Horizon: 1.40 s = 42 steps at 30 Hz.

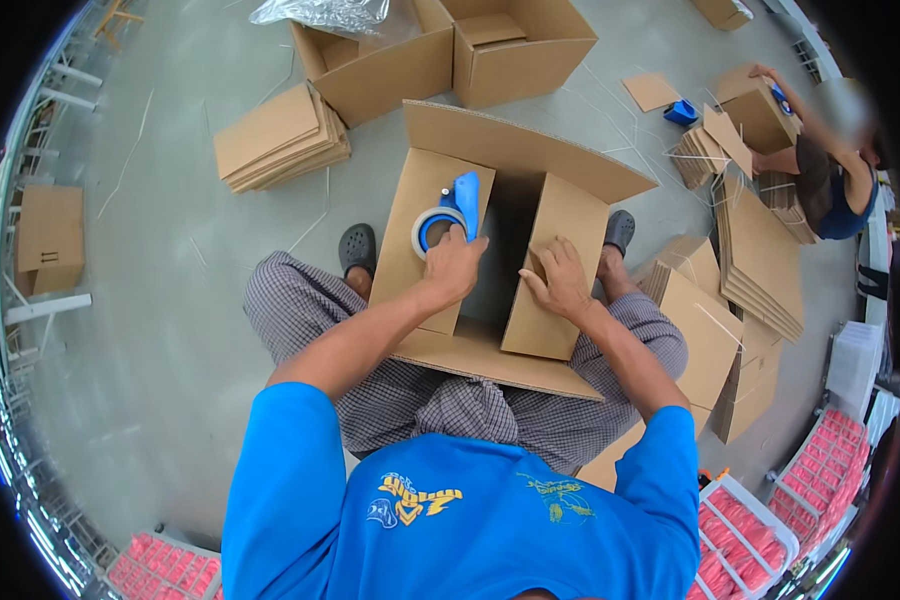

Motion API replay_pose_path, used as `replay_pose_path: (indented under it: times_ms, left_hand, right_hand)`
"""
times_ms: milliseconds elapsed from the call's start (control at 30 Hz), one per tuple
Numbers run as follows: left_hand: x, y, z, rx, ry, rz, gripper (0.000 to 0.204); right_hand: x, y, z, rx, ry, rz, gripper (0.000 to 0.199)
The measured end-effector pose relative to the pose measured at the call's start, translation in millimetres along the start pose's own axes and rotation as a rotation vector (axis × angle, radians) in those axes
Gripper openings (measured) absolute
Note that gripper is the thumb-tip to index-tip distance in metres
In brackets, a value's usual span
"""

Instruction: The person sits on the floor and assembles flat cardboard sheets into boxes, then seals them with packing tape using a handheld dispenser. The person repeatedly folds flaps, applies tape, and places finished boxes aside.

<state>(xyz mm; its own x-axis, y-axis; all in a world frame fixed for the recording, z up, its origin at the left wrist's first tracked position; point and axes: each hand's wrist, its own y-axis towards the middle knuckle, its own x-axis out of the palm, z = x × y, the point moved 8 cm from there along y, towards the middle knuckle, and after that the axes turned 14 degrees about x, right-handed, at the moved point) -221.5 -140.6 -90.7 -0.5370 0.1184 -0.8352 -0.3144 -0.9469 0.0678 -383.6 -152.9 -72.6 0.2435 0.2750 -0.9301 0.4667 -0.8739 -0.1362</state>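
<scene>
1. The left hand [454,264] is curled shut around the grip of a blue tape dispenser [450,212], pressing it onto the left flap of a cardboard box [515,150].
2. The dispenser's long axis runs away from the person, its blue handle end pointing toward the far flap, with the white tape roll on its left side.
3. The right hand [560,280] lies open and flat, fingers spread, pressing down the right flap; it grips nothing.
4. The box rests on the person's lap, above the checked trousers. Its two inner flaps slope inward with a dark gap between them; the far flap stands raised and the near flap lies toward the person's body.
5. Beyond the box on the grey floor [170,300] stand two open cartons [450,50] side by side, a clear plastic bag [320,14] hanging over the left one.
6. A stack of flat cardboard sheets [275,135] lies to the left of those cartons, and a closed brown carton [50,238] sits near the floor's left edge.
7. More folded cardboard blanks [755,260] pile up at the right, just beside the person's knee.
8. A second person [830,170] sits at the far right with another box, a blue dispenser [681,112] on the floor near them.
9. White crates of pink packets [830,470] line the lower right corner; another [160,570] shows at the lower left.
</scene>
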Motion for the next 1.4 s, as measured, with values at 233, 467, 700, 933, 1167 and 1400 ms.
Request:
replay_pose_path:
  times_ms: [233, 467, 700, 933, 1167, 1400]
  left_hand:
    - [-3.1, 5.4, -12.8, 0.000, -0.072, -0.073, 0.031]
    - [-145.3, -62.9, 13.1, 0.113, -0.009, 0.052, 0.034]
    - [-161.3, -124.2, 21.7, 0.029, 0.104, 0.579, 0.036]
    - [-122.8, -48.8, -39.9, -0.084, 0.345, 0.794, 0.038]
    - [-63.4, -35.4, -114.2, -0.391, 0.359, 0.866, 0.043]
    - [-53.7, -60.0, -155.7, -0.634, -0.024, 1.112, 0.035]
  right_hand:
    - [45.9, 48.0, -30.9, -0.256, 0.058, 0.089, 0.063]
    - [73.6, 60.1, -24.1, -0.240, -0.073, 0.054, 0.058]
    - [73.4, 59.0, -18.3, -0.221, -0.033, -0.015, 0.056]
    - [39.5, 73.2, -21.4, -0.288, 0.167, -0.212, 0.049]
    - [-142.2, 101.0, -13.6, -0.159, 0.041, 0.729, 0.028]
    - [-104.1, 76.8, 10.1, 0.257, 0.016, 0.615, 0.035]
